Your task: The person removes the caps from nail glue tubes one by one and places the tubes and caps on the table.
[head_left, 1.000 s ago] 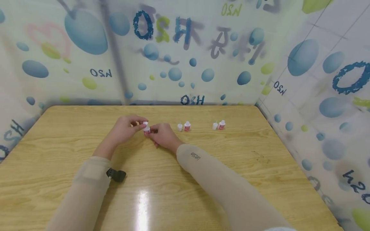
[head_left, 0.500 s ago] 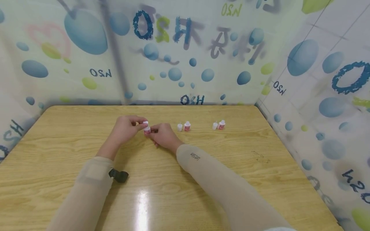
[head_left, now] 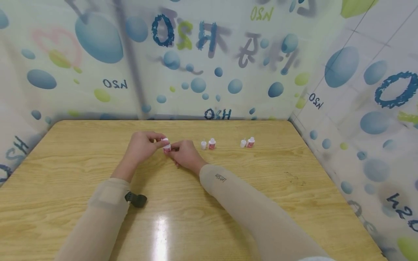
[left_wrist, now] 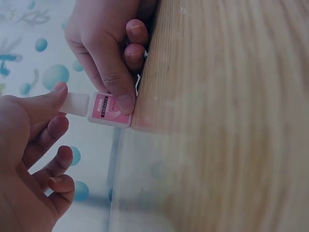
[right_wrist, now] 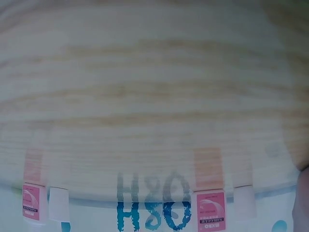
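Note:
A small nail glue bottle (left_wrist: 103, 109) with a pink label stands upright on the wooden table (head_left: 183, 217), left of centre. My left hand (head_left: 143, 145) pinches its white cap (left_wrist: 77, 103) between thumb and index finger, the other fingers loosely bent. The thumb of my right hand (head_left: 187, 154) presses across the label low on the bottle, gripping the body near the tabletop. The cap sits on the bottle's top. In the right wrist view only a sliver of hand shows at the right edge.
To the right stand two open nail glue bottles, one nearer (head_left: 212, 144) and one farther (head_left: 250, 142). Each has a white cap, nearer (head_left: 204, 145) and farther (head_left: 243, 143), on its left side. A patterned wall curtain (head_left: 196, 65) hangs behind the table's back edge.
My left wrist and forearm have shifted slightly to the right, with the fingers still on the cap. The right hand keeps its hold on the bottle.

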